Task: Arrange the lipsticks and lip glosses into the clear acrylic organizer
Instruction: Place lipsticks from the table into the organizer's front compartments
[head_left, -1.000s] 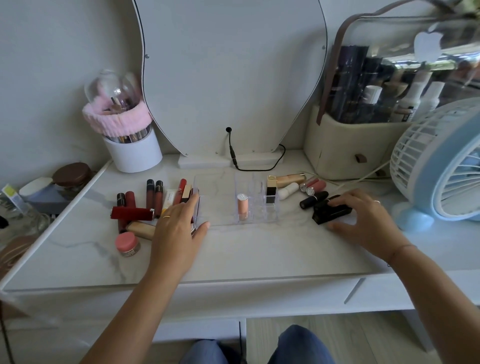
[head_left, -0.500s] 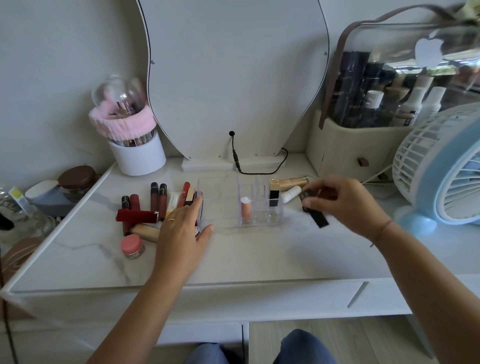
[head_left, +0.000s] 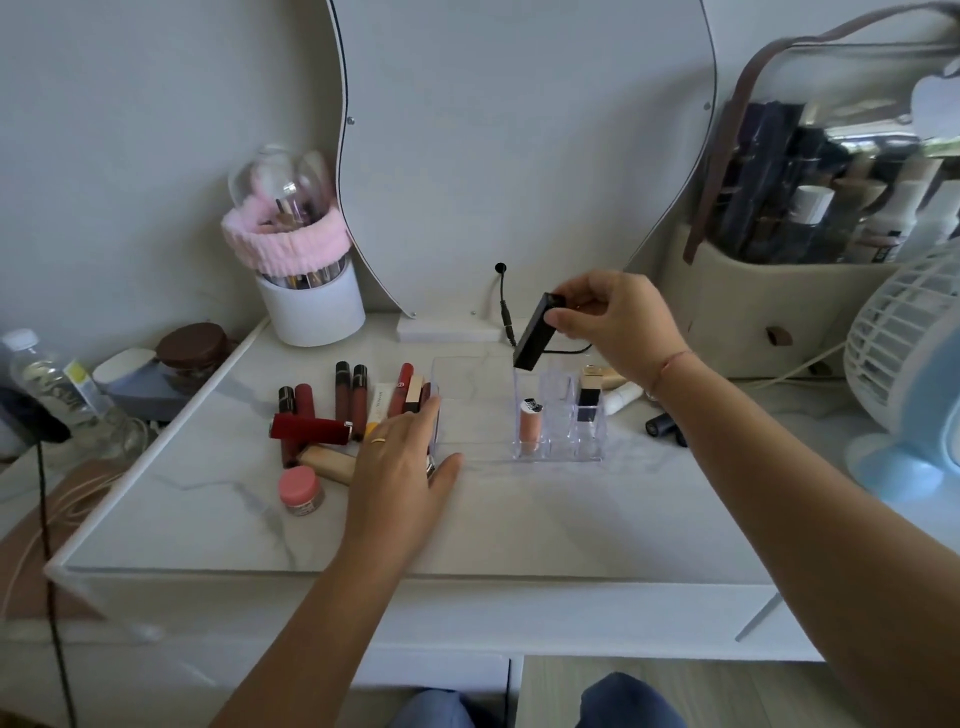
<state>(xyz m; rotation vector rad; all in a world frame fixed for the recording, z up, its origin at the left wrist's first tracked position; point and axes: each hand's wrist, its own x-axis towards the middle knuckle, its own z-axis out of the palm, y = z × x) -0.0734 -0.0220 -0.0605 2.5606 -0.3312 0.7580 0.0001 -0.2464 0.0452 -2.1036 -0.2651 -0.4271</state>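
The clear acrylic organizer (head_left: 561, 452) stands mid-table with a peach lip gloss (head_left: 531, 425) in a front-left slot and a black-and-gold lipstick (head_left: 588, 397) in a right slot. My right hand (head_left: 618, 322) holds a black square lipstick (head_left: 535, 332) tilted in the air, its lower end just above the organizer's back-left slots. My left hand (head_left: 402, 467) rests flat on the table against the organizer's clear left section, fingers apart. Several red and brown lipsticks and glosses (head_left: 343, 410) lie left of that hand. More tubes (head_left: 623, 397) lie right of the organizer.
A pink-lidded jar (head_left: 300, 489) sits front left. A white brush holder (head_left: 310, 301) with a pink band stands at the back, beside a mirror (head_left: 519, 130). A cosmetics case (head_left: 810, 249) and a blue fan (head_left: 909, 374) fill the right. A water bottle (head_left: 57, 384) is far left.
My right hand picked the black square lipstick up from the table at the right, lifted it and carried it left above the organizer. My left hand stayed put.
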